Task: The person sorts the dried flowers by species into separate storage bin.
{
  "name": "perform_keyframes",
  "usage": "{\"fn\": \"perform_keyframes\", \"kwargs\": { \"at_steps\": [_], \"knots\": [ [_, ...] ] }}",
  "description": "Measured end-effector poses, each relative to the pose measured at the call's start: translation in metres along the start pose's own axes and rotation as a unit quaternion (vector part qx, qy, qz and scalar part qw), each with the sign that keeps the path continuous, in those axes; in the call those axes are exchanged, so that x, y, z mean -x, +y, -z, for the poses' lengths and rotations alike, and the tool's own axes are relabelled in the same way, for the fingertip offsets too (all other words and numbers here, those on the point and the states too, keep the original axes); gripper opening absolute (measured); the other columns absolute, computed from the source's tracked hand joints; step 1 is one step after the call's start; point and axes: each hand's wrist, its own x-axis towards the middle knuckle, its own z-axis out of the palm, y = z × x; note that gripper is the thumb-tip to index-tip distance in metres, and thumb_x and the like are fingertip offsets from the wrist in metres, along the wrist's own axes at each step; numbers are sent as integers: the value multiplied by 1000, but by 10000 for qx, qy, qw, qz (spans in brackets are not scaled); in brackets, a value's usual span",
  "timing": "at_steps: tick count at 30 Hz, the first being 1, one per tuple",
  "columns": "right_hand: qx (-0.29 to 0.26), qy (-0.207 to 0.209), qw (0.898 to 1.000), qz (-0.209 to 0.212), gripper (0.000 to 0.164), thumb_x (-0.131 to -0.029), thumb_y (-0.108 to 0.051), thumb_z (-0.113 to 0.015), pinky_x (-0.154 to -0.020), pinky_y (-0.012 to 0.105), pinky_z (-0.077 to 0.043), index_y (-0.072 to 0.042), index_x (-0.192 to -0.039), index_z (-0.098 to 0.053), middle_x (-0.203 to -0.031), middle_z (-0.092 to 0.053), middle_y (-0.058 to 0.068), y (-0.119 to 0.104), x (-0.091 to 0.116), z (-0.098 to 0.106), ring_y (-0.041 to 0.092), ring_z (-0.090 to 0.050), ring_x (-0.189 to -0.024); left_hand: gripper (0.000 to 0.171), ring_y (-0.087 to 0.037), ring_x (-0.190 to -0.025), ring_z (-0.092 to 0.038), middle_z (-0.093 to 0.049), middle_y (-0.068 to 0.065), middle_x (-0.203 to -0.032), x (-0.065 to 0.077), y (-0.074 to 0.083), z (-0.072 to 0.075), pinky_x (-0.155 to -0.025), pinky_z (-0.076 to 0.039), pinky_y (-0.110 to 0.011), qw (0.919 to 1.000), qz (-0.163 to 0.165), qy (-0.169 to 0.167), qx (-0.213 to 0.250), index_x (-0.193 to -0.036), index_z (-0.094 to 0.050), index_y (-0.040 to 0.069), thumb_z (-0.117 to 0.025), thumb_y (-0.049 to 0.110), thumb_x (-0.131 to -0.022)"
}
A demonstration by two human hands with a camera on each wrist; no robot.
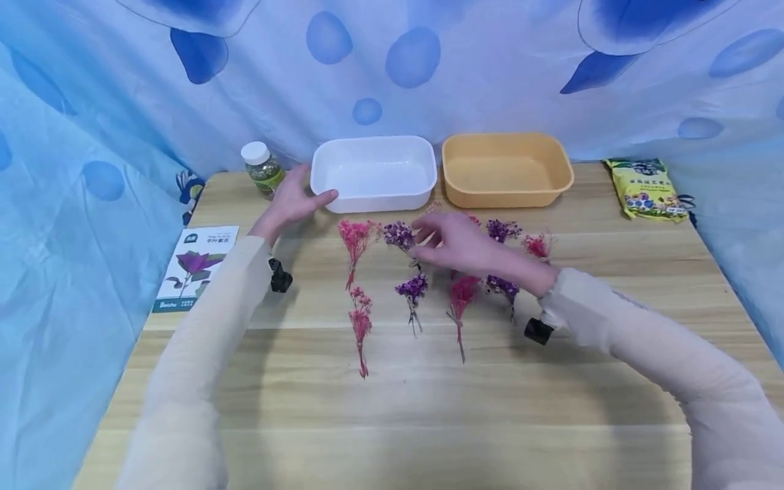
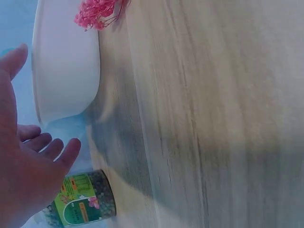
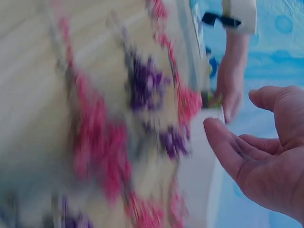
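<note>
My left hand (image 1: 292, 199) is at the left end of a white plastic basin (image 1: 375, 203), thumb and fingers spread; whether it touches the wall I cannot tell. In the left wrist view its fingers (image 2: 69, 154) are extended and hold nothing. Over the flower bunches hovers my right hand (image 1: 459, 241), loosely bent and holding nothing in the right wrist view. Nearest to it is a purple dried-flower bunch (image 1: 399, 235). Around lie another purple bunch (image 1: 413, 289) and pink bunches (image 1: 355, 239), (image 1: 361, 321), (image 1: 463, 291). The right hand and forearm partly cover other bunches.
A yellow-orange basin (image 1: 508, 198) stands right of the white one. Left of them is a white-capped jar (image 1: 263, 169). A flower-picture packet (image 1: 194, 269) lies at the left edge, a yellow-green bag (image 1: 647, 190) at the back right. A blue patterned curtain (image 1: 392, 88) hangs behind.
</note>
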Motion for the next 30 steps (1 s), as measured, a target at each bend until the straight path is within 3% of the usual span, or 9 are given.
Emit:
{"fn": "perform_keyframes", "kwargs": {
  "at_steps": [6, 11, 15, 19, 22, 24, 26, 28, 30],
  "knots": [
    [-578, -314, 9955, -687, 58, -90, -23, -76, -80, 29, -57, 5, -136, -54, -110, -69, 9, -16, -27, -29, 20, -66, -93, 87, -38, -139, -35, -40, -20, -152, -5, -3, 2, -115, -24, -59, 10000, 11, 24, 5, -156, -32, 6, -74, 43, -89],
    [-877, -310, 9891, -1144, 68, -89, -23, -77, -80, 27, -58, 7, -142, -47, -114, -64, 12, -20, -40, -45, 22, -70, -87, 100, -36, -148, -20, -22, -17, -163, -10, -3, 0, -119, -16, -56, 9997, 76, -155, -167, -160, -19, 8, -72, 52, -87],
    [-895, -282, 9856, -1407, 70, -89, -24, -77, -78, 27, -58, 8, -142, -44, -111, -63, 13, -21, -50, -58, 21, -71, -80, 107, -36, -149, -13, -13, -19, -165, -13, -4, -3, -120, -13, -54, 9988, 224, -263, -340, -159, -13, 3, -71, 56, -86],
    [-412, -195, 9888, -1419, 74, -89, -27, -77, -61, 25, -55, 9, -143, -41, -91, -65, 9, -24, -63, -77, 14, -62, -64, 109, -37, -150, -12, -12, -20, -164, -13, -6, 0, -120, -12, -53, 9981, 246, -256, -506, -158, -12, 0, -70, 58, -86],
    [-378, -53, 9891, -1419, 80, -89, -25, -78, -45, 25, -48, 9, -147, -35, -74, -64, 7, -27, -71, -89, 14, -54, -50, 108, -38, -149, -13, -13, -21, -164, -13, -6, 0, -120, -13, -53, 9980, 195, -238, -560, -157, -15, 0, -71, 57, -86],
    [-407, 100, 9886, -1448, 81, -88, -24, -78, -42, 26, -49, 9, -147, -33, -73, -65, 8, -29, -76, -94, 16, -55, -48, 107, -38, -149, -14, -14, -21, -164, -13, -5, 0, -120, -13, -53, 9978, 170, -236, -590, -157, -16, 0, -71, 58, -86],
    [-327, 284, 9876, -1508, 82, -87, -25, -80, -50, 27, -55, 9, -146, -35, -84, -68, 12, -31, -80, -99, 19, -60, -55, 107, -38, -149, -15, -15, -21, -164, -13, -5, -1, -120, -14, -53, 9978, 151, -234, -603, -157, -17, 0, -71, 58, -85],
    [-169, 470, 9859, -1597, 83, -85, -26, -82, -70, 30, -60, 9, -145, -36, -106, -67, 16, -31, -83, -103, 23, -67, -78, 107, -38, -149, -16, -16, -20, -164, -14, -5, -2, -120, -15, -52, 9978, 149, -221, -610, -157, -18, 0, -71, 58, -85],
    [-19, 607, 9840, -1674, 87, -83, -28, -83, -90, 33, -56, 8, -146, -35, -127, -59, 20, -31, -86, -108, 28, -64, -101, 107, -38, -149, -16, -16, -20, -163, -15, -5, -2, -120, -15, -52, 9978, 140, -207, -610, -157, -18, -1, -71, 58, -85]
  ]
}}
